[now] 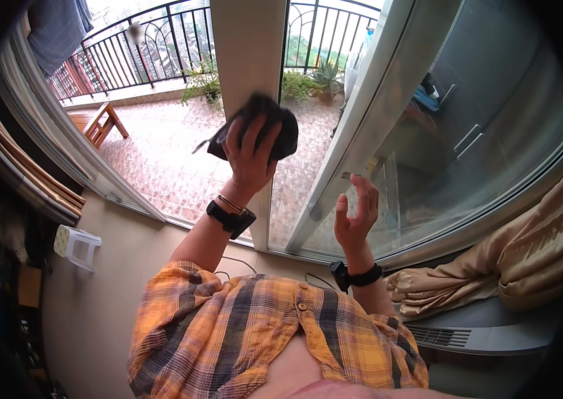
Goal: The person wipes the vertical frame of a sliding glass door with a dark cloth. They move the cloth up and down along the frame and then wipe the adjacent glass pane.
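Observation:
A black cloth (286, 130) lies under the spread fingers of my left hand (252, 149), against the pale upright frame of a sliding glass door (247, 55). The cloth is slightly blurred, and a loose end sticks out on its left side. My right hand (359, 212) is raised with nothing in it, its fingers a little bent and apart, in front of the glass panel and near the slanted door frame (331, 192). Whether its fingertips touch the glass I cannot tell. Both wrists wear black bands.
Beyond the door are a tiled balcony (151, 154), a black metal railing (171, 45), potted plants (329, 82) and a wooden piece of furniture (104, 124). A white plastic stool (79, 244) stands indoors at left. Gold curtains (531, 259) hang at right above a grey vented unit (486, 339). Thin cables (241, 262) lie on the floor.

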